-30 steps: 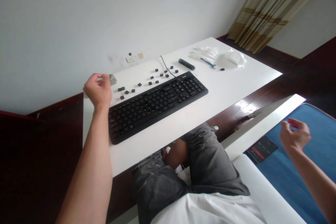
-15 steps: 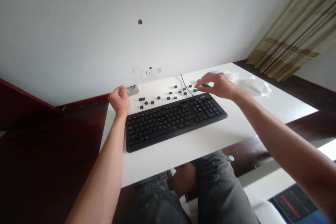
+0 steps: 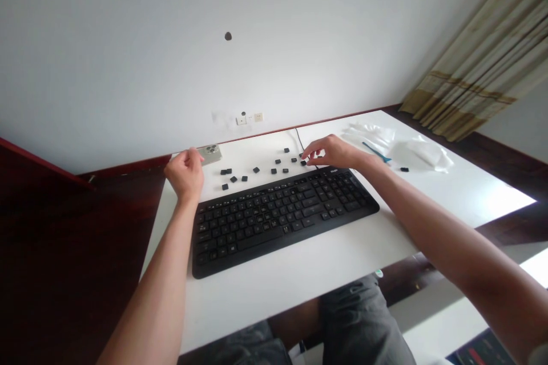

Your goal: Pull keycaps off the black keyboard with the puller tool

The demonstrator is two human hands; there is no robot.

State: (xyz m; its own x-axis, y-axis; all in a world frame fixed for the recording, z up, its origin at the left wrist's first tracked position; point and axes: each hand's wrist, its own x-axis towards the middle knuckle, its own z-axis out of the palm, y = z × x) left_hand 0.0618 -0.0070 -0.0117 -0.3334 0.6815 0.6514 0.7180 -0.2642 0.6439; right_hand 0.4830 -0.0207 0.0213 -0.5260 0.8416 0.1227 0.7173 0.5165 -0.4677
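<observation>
A black keyboard point(image 3: 274, 219), with some keys lacking caps, lies across the white table point(image 3: 274, 274). Behind it several loose black keycaps point(image 3: 256, 170) are scattered. My right hand point(image 3: 336, 151) reaches over the keyboard's back edge, thumb and index finger apart beside a keycap point(image 3: 303, 163). Whether the fingertips touch it is hard to tell. My left hand point(image 3: 186, 174) is curled closed off the keyboard's back left corner, in front of a phone point(image 3: 211, 153). Its fingers hide anything inside them.
A blue tool point(image 3: 377, 151) lies by crumpled clear plastic bags point(image 3: 423, 154) at the right, with a small black piece point(image 3: 405, 169) in front. The keyboard's cable point(image 3: 298, 138) runs back toward the wall. Beyond the right edge hangs a curtain point(image 3: 466, 85).
My right hand has moved left and down among the keycaps, uncovering the blue tool. My left hand stays curled. The view has shifted slightly.
</observation>
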